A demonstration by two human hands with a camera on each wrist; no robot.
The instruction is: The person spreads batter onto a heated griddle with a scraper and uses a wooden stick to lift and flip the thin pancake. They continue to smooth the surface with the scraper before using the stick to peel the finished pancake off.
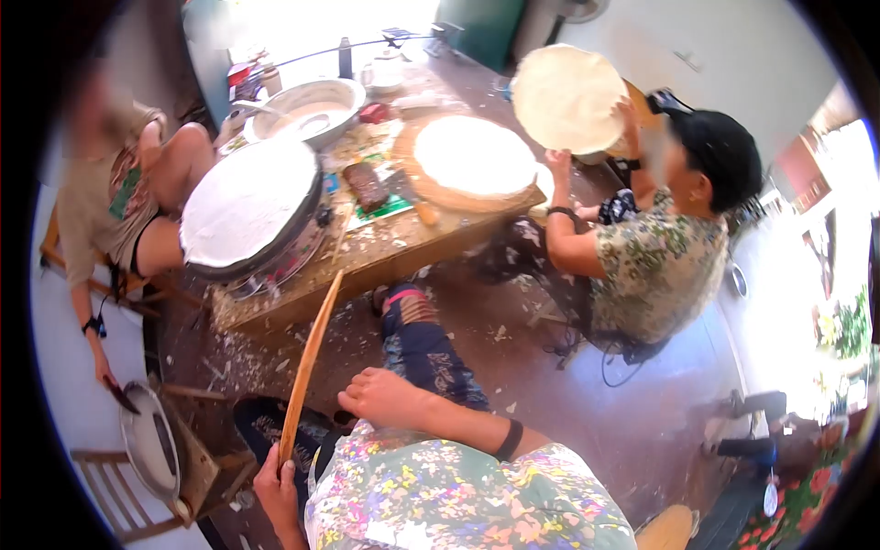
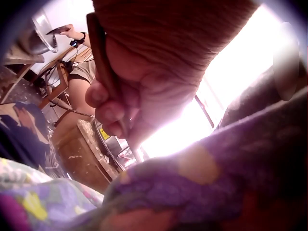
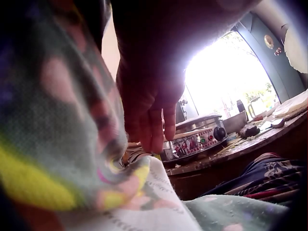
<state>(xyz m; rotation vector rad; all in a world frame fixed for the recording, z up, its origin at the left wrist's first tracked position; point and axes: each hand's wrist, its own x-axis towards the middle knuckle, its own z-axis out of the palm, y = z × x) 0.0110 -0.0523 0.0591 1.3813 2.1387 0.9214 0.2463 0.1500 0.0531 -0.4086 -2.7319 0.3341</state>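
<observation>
My left hand [image 1: 278, 486] grips the lower end of a long, flat wooden stick [image 1: 312, 362], which points up toward the table's near edge. In the left wrist view the fingers of that hand [image 2: 118, 103] are curled round the stick [image 2: 103, 62]. My right hand [image 1: 378, 396] lies over my lap by the flowered clothing [image 1: 458, 495], holding nothing that shows; its fingers hang loosely in the right wrist view [image 3: 151, 110]. Beyond the stick's tip, a round griddle [image 1: 316, 197] carries a white sheet [image 1: 247, 202] spread over its top.
The wooden table [image 1: 385, 257] bears a large bowl [image 1: 344, 99], a brown block [image 1: 365, 186] and a round board [image 1: 408, 151] with a white disc. At right a seated person [image 1: 651, 257] holds up a pale round sheet [image 1: 568, 99]. Another person sits left, near a metal basin [image 1: 149, 440].
</observation>
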